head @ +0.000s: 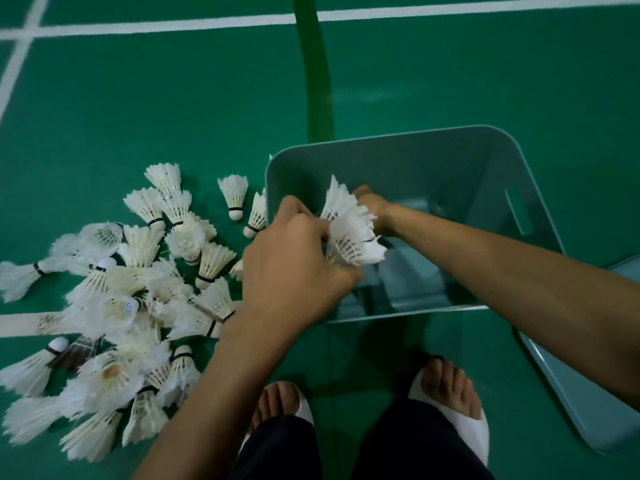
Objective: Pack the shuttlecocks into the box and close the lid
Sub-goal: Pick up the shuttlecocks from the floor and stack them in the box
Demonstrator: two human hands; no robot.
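Both hands, left hand (pixel 294 258) and right hand (pixel 372 209), are clasping a bunch of shuttlecocks (pixel 349 230) over the box (pixel 485 161) at frame centre, keeping them together for lowering inside.

lid (pixel 588 393) cut off at right edge

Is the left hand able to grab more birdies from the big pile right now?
Probably not yet. The left hand is full, gripping a bunch of shuttlecocks over the box. The pile lies unblocked beside it.

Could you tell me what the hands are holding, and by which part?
Both hands, left hand and right hand, hold a bunch of shuttlecocks by the feathers above the box.
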